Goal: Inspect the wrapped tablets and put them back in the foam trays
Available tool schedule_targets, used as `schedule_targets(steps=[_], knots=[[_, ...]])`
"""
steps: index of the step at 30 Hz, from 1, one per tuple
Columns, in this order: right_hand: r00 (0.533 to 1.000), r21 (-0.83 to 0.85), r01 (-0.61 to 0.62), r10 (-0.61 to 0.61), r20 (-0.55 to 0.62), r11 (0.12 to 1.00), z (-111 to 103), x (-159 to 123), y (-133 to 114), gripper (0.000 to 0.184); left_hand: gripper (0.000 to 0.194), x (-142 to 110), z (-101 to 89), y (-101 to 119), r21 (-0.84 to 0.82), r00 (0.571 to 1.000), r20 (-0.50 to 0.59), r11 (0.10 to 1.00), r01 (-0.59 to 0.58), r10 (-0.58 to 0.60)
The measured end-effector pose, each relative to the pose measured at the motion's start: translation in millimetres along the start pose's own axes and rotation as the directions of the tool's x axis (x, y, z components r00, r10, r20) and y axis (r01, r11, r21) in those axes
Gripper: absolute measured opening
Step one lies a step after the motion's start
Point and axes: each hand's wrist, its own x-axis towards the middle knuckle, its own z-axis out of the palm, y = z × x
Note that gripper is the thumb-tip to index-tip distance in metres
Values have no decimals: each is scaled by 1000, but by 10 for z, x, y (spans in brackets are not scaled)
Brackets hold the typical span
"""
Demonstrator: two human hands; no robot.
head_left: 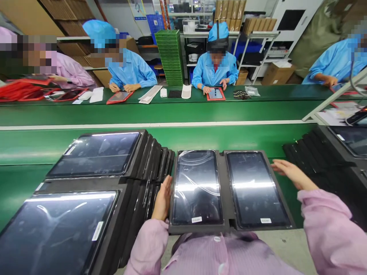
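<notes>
In front of me lies a dark foam tray [225, 191] with two recesses, each holding a black glass tablet screen: the left screen [197, 198] and the right screen [255, 191]. Both carry a small white label near the lower edge. My left hand [163, 200] is held upright along the tray's left side, fingers straight and together, between it and the neighbouring stack. Over at the tray's upper right edge is my right hand [295, 175], fingers stretched out; whether its fingertips touch the edge I cannot tell. Neither hand is wrapped round anything.
On the left stands a tall stack of foam trays [126, 206] with screens on top. Another stack [323, 152] is at the right. Across the green bench [114, 114], several people in blue or pink work. A white metal frame [335, 91] slants over the right side.
</notes>
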Motion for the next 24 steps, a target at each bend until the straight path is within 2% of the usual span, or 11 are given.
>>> schedule_targets(steps=[2,4,6,8,11,15,18,20,22,23,24], knots=[[998,-62,60,-59,31,996,-41,141,-237,20,75,-48,23,148,-32,994,71,997,-77,79],[984,-124,173,-168,57,977,81,163,-556,18,82,-93,68,258,19,981,148,992,-125,121],[947,-163,316,-300,113,935,335,123,-911,20,86,-132,128,314,105,976,200,988,-111,89],[896,-172,432,-399,196,885,632,87,-1237,22,87,-167,180,324,163,977,203,982,-96,62],[831,-174,524,-456,320,833,980,117,-1553,24,86,-222,206,300,197,979,182,973,-124,88],[780,-189,573,-460,425,797,1141,236,-1633,22,83,-293,179,272,216,977,179,964,-153,115],[761,-228,618,-500,413,752,1139,232,-1630,22,82,-296,175,277,205,979,167,967,-151,117],[731,-253,668,-554,397,700,1119,101,-1656,27,86,-266,187,295,201,981,164,969,-140,107],[660,-243,743,-621,423,624,1077,-174,-1688,30,92,-224,198,314,201,979,175,969,-144,109],[596,-210,793,-657,461,572,1041,-361,-1693,29,94,-206,197,320,203,975,186,966,-157,120],[505,-142,847,-691,517,512,993,-566,-1685,24,95,-193,188,320,205,971,196,962,-180,140]])
